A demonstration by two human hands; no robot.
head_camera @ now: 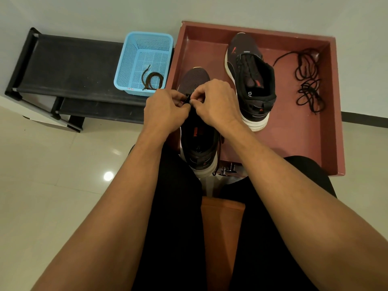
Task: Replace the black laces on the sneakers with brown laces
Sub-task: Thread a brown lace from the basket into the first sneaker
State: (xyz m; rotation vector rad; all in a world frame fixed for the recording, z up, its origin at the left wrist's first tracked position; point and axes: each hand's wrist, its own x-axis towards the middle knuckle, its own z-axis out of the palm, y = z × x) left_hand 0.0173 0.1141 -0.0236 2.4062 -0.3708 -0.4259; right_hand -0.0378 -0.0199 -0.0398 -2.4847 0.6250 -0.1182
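Left hand (165, 111) and right hand (216, 101) pinch a dark lace (187, 99) on the sneaker (195, 80) at the tray (294, 143) left edge; brown lace (152, 79) in basket (130, 59) beside tray

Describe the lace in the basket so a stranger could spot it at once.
Start at the black rack left of the red-brown tray. A blue basket sits on its right end, with the brown lace coiled on its floor. Unlike the black lace heaped in the tray, it is brown.
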